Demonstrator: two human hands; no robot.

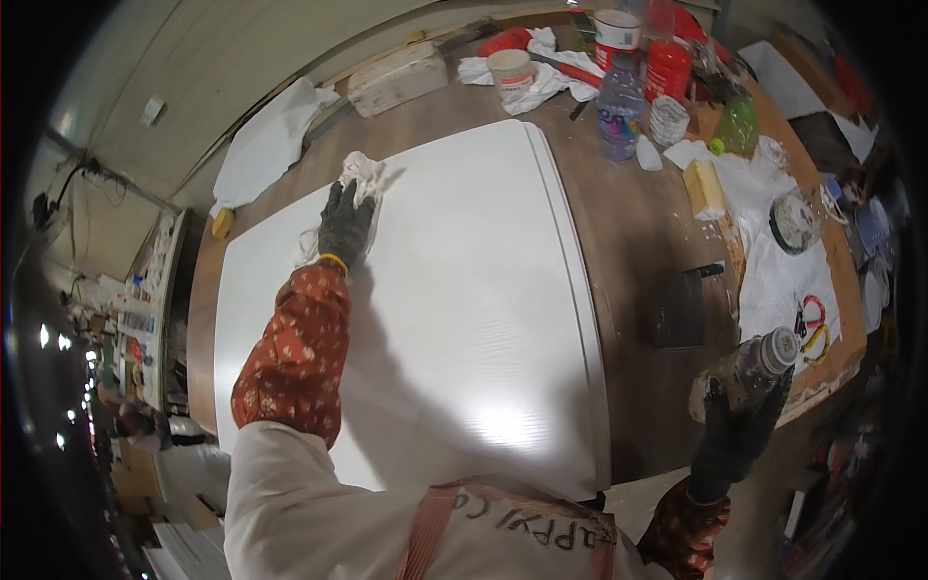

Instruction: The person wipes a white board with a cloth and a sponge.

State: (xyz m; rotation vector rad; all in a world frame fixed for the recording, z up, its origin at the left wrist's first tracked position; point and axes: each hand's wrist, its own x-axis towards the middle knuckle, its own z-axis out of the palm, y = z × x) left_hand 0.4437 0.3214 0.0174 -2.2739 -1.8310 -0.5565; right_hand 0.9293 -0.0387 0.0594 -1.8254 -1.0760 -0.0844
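Observation:
My left hand (346, 224), in a dark grey glove, presses a crumpled white cloth (362, 172) against a white panel (464, 290) near its far left edge. Part of the cloth bunches out beyond the fingertips, and more shows beside the wrist. The panel has rounded corners and seems to lie on a second one, whose edge shows along the right. Off the panel's right side, my right hand (732, 435), gloved alike, has its fingers around a clear jar (739, 372) with a pale cap. The jar is tilted, and its contents are hard to make out.
Brown tabletop (619, 232) surrounds the panel. At the far right stand a clear plastic bottle (620, 111), a red can (667, 70) and a green bottle (739, 126). A yellow sponge block (705, 189) lies by white paper (773, 271). A dusty box (398, 79) sits at the back.

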